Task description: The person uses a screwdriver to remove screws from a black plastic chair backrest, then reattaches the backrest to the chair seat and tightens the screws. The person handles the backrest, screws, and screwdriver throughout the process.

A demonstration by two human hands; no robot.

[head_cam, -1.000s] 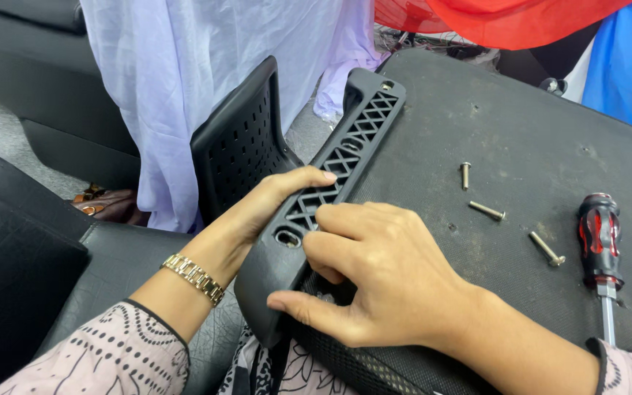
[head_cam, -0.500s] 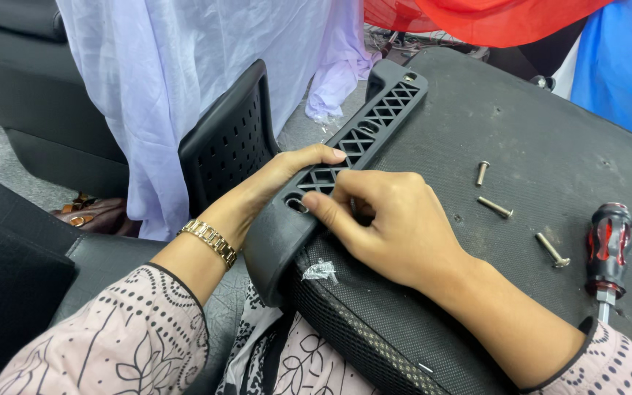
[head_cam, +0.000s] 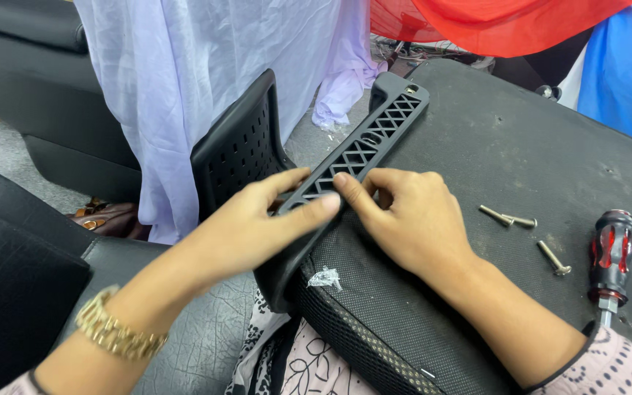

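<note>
Work piece: black lattice bracket [head_cam: 363,150], a long plastic bar with diamond-shaped openings; it lies along the left edge of the seat cushion [head_cam: 535,146], its far end at the cushion's far left corner, its near end under the two hands.
Carrier: the seat cushion, dark fabric, rests across the person's lap, so the bracket lies flat and within reach of both hands.
Left hand [head_cam: 257,223]: half open, fingers extended and laid over the near end of the bracket, thumb on top; it presses the bar against the cushion edge rather than closing around it.
Right hand [head_cam: 407,219]: loosely curled, fingertips [head_cam: 341,183] pinched at the lattice just beside the left thumb; whether a small part sits between them cannot be told.
Reason for the hold: judged from the pose, one hand steadies the bar while the other works at a single opening.
Fasteners: three screws [head_cam: 510,217] lie loose on the cushion to the right of the right hand, two touching, the third [head_cam: 552,257] near them.
Tool: screwdriver [head_cam: 610,256] with a red-and-black handle lies near the right edge of the cushion, just beyond the screws, untouched.
Adjacent part: perforated black backrest panel [head_cam: 239,146] stands upright just off the cushion's left edge, beside the bracket.
Surroundings: pale draped cloth [head_cam: 184,73] hangs behind the panel; red cloth [head_cam: 506,22] lies past the far edge.
Wrist: gold watch [head_cam: 115,333] on the left arm.
</note>
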